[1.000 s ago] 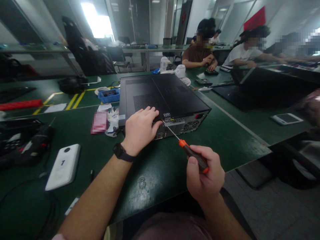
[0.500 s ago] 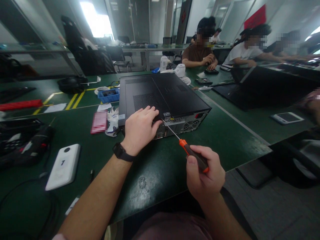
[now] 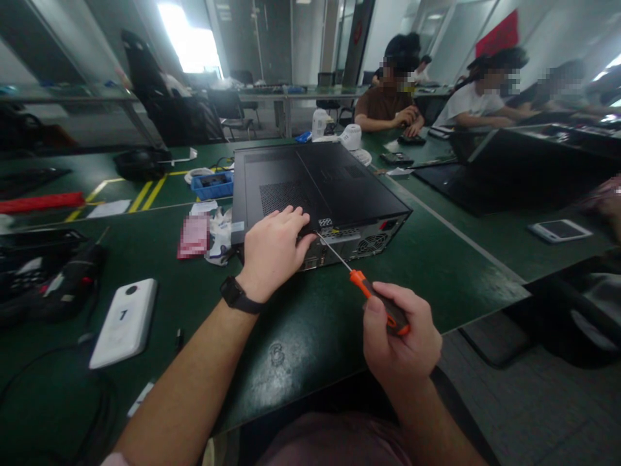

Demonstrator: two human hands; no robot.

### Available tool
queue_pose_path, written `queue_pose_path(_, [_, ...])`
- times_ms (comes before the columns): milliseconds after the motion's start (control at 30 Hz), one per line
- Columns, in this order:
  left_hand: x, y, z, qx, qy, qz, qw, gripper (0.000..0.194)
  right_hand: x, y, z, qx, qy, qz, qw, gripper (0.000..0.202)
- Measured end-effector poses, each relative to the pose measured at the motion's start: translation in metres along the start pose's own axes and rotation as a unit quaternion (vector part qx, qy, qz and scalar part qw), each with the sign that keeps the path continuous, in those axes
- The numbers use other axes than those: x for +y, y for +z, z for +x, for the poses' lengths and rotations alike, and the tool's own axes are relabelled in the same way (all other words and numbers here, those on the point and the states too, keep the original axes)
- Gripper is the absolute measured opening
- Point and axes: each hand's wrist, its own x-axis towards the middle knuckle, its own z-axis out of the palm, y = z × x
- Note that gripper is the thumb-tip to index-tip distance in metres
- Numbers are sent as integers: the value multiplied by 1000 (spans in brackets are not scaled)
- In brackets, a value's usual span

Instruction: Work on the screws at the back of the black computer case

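**A dim room with bright patches**

Ahead of you, glass partitions [image 3: 272,39] line the back, and a glaring window [image 3: 187,39] stands to your left. A long back table [image 3: 97,94] runs before them, with black chairs [image 3: 228,107] near it. On your right, a red sheet [image 3: 499,35] hangs high, tilted. Your green tabletop [image 3: 451,285] catches a dull shine; below its right edge you see grey floor [image 3: 524,408] with faint seams.

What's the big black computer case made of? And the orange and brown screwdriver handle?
The big black computer case looks like dull painted metal, with silvery back panels. The orange and brown screwdriver handle seems moulded plastic, smooth and two-coloured; its dark part might be rubber.
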Motion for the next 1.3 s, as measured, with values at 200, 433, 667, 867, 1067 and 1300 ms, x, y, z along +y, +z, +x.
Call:
queue_pose_path(200, [0, 1, 0, -2, -4, 0, 1000, 30, 0, -3, -3, -24, 43, 23, 999, 17])
queue_pose_path(433, [-1, 1, 0, 6, 5, 0, 1000, 31, 1, -2, -6, -16, 35, 10, 999, 20])
queue_pose_path(667, [-1, 1, 0, 8, 9, 3, 1000, 31, 1, -2, -5, -25, 39, 16, 999, 20])
queue_pose_path(867, [-1, 2, -1, 10, 7, 4, 1000, 30, -2, -2, 2, -20, 7, 21, 1000, 21])
queue_pose_path(1067, [-1, 2, 0, 5, 3, 2, 1000, 30, -1, -2, 1, -17, 12, 10, 1000, 18])
queue_pose_path(1300, [-1, 2, 0, 8, 6, 4, 1000, 30, 1, 0, -1, -4, 31, -2, 1000, 17])
